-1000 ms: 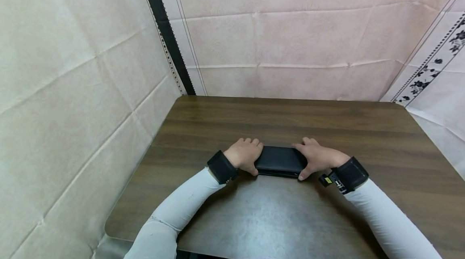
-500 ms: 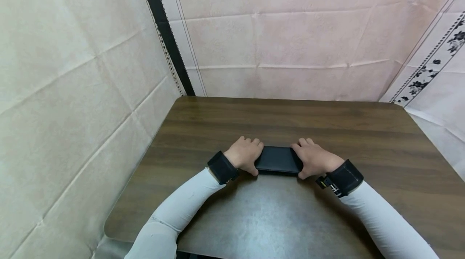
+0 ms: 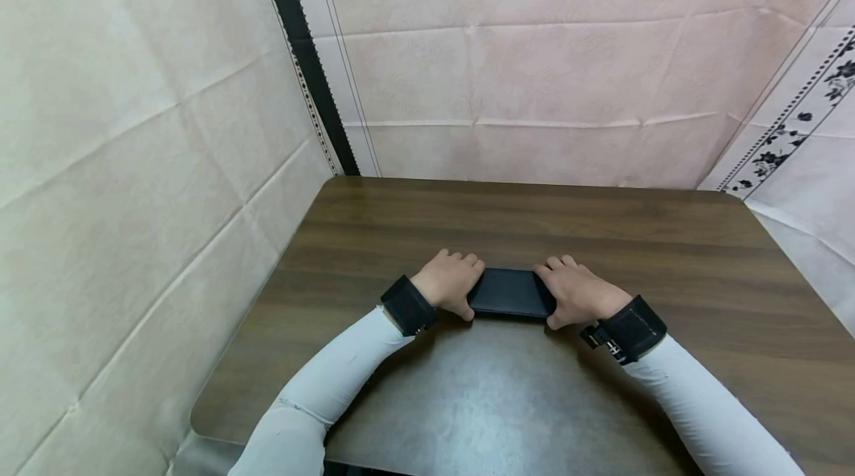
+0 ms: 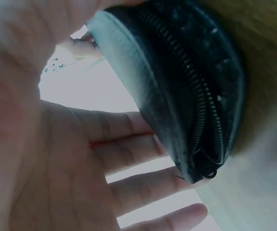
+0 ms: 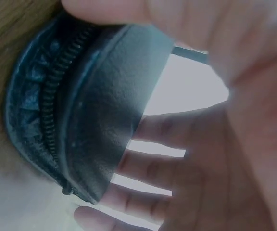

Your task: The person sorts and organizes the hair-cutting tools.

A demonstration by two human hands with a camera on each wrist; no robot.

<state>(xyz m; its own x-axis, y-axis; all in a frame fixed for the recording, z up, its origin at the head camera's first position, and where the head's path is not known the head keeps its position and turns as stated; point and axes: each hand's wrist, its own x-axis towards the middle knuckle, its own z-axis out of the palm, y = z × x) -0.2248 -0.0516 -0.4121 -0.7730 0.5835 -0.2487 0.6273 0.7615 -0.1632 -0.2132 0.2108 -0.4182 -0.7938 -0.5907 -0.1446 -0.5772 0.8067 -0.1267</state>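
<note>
Between both hands lies a black leather zip wallet (image 3: 512, 292), flat near the middle of the table. My left hand (image 3: 449, 283) holds its left end, thumb at the near edge and fingers toward the far edge. At the opposite end my right hand (image 3: 578, 292) grips it the same way. Seen from the left wrist, the wallet (image 4: 138, 77) has a metal zipper curving round its end, with a small pull by the fingertips. A zipper also runs round the end of the wallet (image 5: 100, 110) in the right wrist view. Its underside is hidden.
The brown wood-grain table (image 3: 521, 216) has rounded corners, and its front edge shows at lower left. Pale creased sheeting (image 3: 548, 75) hangs behind it and on both sides. Black bands (image 3: 633, 329) wrap the wrists over white sleeves.
My right hand has moved slightly left, closer to the left hand, and less of the wallet shows between them. The left hand has stayed nearly still on its end.
</note>
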